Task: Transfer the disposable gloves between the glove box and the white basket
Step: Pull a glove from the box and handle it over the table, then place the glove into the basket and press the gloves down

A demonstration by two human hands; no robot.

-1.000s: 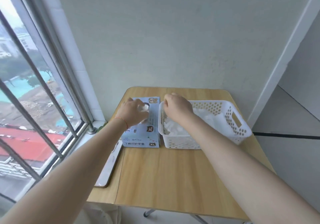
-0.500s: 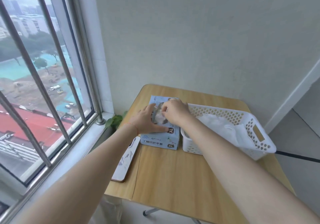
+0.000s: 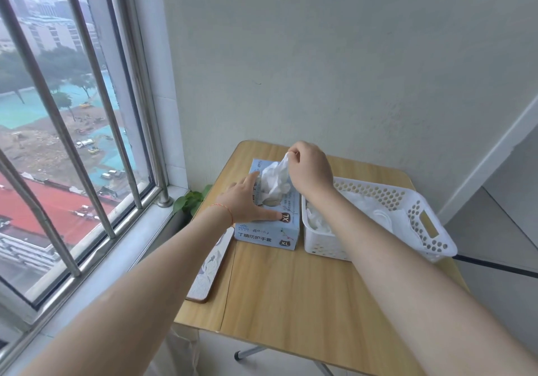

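Room: pale wall behind, barred window [image 3: 72, 142] on the left with a view far down to roofs and a green lot.
Table: small wooden table [image 3: 291, 294] pushed into the corner; a leafy plant [image 3: 190, 201] shows between it and the sill.
Box: blue box [image 3: 269, 230] marked XL, lying flat at the table's far left, just beside the basket [image 3: 431, 230].
Basket: white, perforated, already holding a loose heap of white gloves [image 3: 375, 212].
Glove: one thin white glove [image 3: 275, 182] half out of the box's top slot, its lower part still bunched in the opening.
Right hand: right hand [image 3: 310, 168] raised above the box, fingertips pinching the glove's upper end.
Left hand: left hand [image 3: 244, 201] spread flat on the box lid, pressing it down, holding nothing.
Handling: the glove looks feather-light, limp and clingy; it will likely drag neighbours out with it. Best taken by one edge or the cuff, box held steady.
Also: a patterned flat case [image 3: 208, 270] lies at the table's left edge.
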